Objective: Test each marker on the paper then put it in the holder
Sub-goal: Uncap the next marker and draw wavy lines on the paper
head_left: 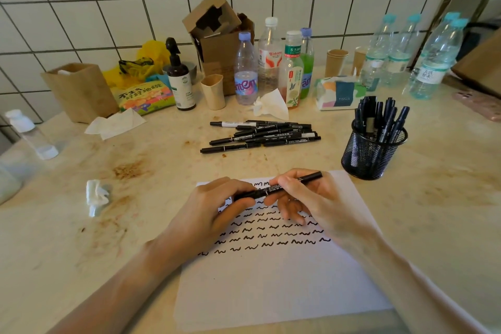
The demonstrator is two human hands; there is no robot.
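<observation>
Stained worktop (pixel 271 160), paper (pixel 271 279) at its near edge: both hands hold one black marker (pixel 279 186) above it, left hand (pixel 217 206) gripping its low end, right hand (pixel 306 198) pinching mid-barrel; mesh holder (pixel 374 149) lies beyond, right.

Paper (pixel 271 279) nearest — marker pile (pixel 261 134) behind it, holder (pixel 372 154) to its right.

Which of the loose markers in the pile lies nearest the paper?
The lone marker at the pile's front left edge, lying crosswise closest to the paper; the others are stacked behind it.
</observation>
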